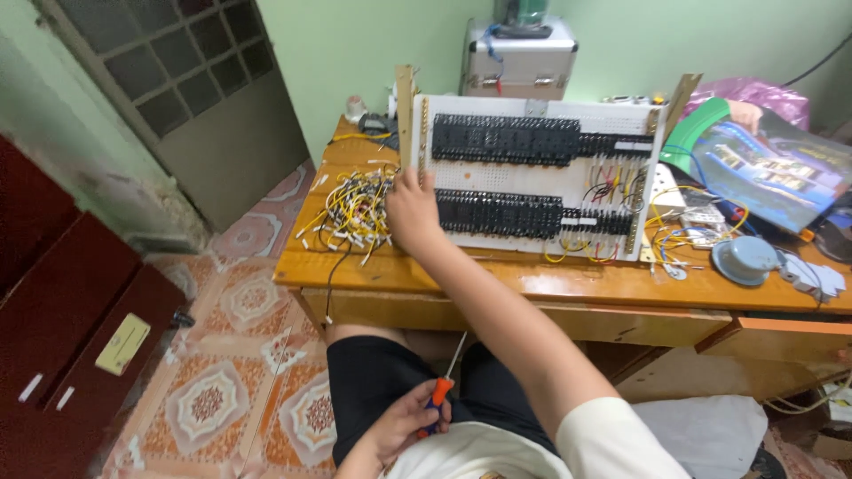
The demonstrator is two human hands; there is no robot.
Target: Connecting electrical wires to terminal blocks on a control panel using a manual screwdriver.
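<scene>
Desk (532,284) of orange wood carried a white panel (532,168) with black terminal rows, standing upright. Beside its left edge lay yellow wires (351,208). The right hand (413,213) rested there, fingers curled together on the wires. The left hand (404,426), above the lap, gripped an orange screwdriver (441,386).

**A:** what kind of place is this, workshop?

**B:** more a home electronics corner. Wooden bench (568,282) with a white wiring panel (532,177), loose yellow wires (351,213), metal tool case (519,60), patterned floor tiles (240,355), green walls.
</scene>
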